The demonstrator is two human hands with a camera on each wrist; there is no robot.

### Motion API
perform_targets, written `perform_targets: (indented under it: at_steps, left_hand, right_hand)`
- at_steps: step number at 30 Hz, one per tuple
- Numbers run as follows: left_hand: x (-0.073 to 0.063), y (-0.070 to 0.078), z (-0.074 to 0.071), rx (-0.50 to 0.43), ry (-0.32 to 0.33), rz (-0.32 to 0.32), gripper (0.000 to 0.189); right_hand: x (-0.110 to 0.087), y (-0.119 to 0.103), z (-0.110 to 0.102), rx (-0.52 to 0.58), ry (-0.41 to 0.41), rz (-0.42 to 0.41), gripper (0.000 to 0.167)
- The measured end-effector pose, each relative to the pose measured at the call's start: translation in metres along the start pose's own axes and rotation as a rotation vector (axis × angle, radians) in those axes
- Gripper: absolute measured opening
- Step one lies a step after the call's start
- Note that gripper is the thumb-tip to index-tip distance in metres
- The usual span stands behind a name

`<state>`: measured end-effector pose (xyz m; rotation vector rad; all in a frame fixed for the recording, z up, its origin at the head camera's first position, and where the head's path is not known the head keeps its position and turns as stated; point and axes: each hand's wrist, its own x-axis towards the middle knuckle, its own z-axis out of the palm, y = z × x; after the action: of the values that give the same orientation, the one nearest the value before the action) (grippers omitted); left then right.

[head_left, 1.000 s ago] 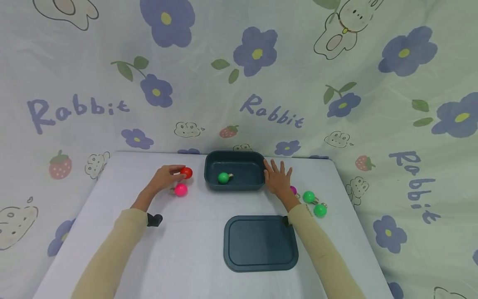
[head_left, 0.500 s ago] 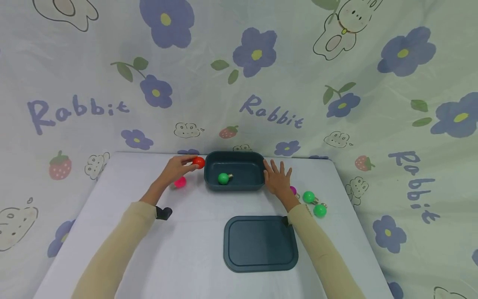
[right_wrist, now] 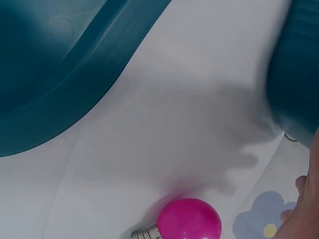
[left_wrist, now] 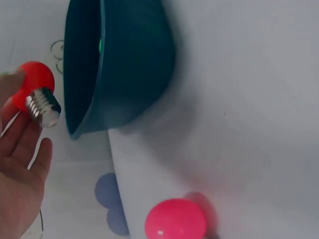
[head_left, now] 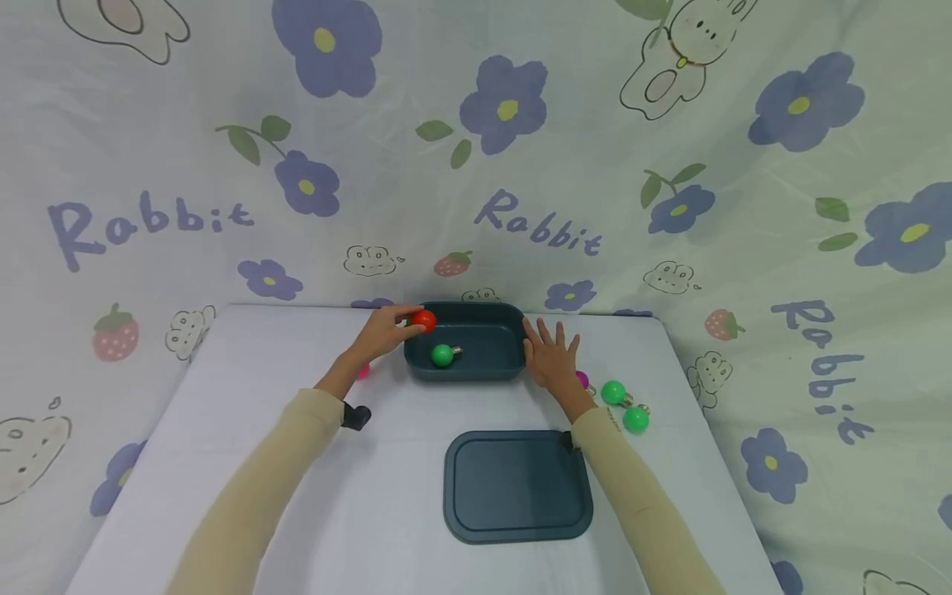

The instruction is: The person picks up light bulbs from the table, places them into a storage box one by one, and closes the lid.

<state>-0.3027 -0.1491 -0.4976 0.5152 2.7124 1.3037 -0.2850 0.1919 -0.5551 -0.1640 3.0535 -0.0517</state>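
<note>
My left hand (head_left: 383, 332) pinches a red light bulb (head_left: 425, 321) over the left end of a dark teal box (head_left: 468, 373). In the left wrist view the red bulb (left_wrist: 39, 82) shows its silver screw base, held between thumb and fingers just outside the rim of the box (left_wrist: 134, 64). Inside the box lies a green bulb (head_left: 442, 355). My right hand (head_left: 550, 357) rests with spread, straight fingers at the right end of the box. A pink bulb (left_wrist: 177, 220) sits on the table below my left hand, mostly hidden by the wrist in the head view.
A dark teal lid (head_left: 518, 487) lies flat in front of the box. Right of my right wrist are a magenta bulb (right_wrist: 189, 220) and two green bulbs, one farther (head_left: 613, 392) and one nearer (head_left: 636, 419). A patterned cloth (head_left: 476, 165) hangs behind the white table (head_left: 372, 512).
My left hand has carried the red bulb up and to the right, from beside the pink bulb to over the box's left end. The right hand has stayed at the box.
</note>
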Motion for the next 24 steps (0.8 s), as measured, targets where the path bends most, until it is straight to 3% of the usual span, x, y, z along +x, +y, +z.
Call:
perform_targets:
  at_steps: [5, 12, 24]
  left_hand:
    - [0.011, 0.001, 0.015, 0.073, -0.013, 0.003, 0.049]
    - [0.022, 0.001, 0.031, 0.096, -0.043, -0.015, 0.051]
    - [0.034, 0.005, 0.047, 0.14, -0.105, -0.071, 0.05]
  right_hand:
    - [0.0, 0.0, 0.0, 0.009, -0.002, 0.002, 0.054]
    - [-0.001, 0.0, -0.001, 0.001, 0.004, -0.003, 0.054]
    - [0.0, 0.0, -0.002, -0.008, 0.004, 0.001, 0.054]
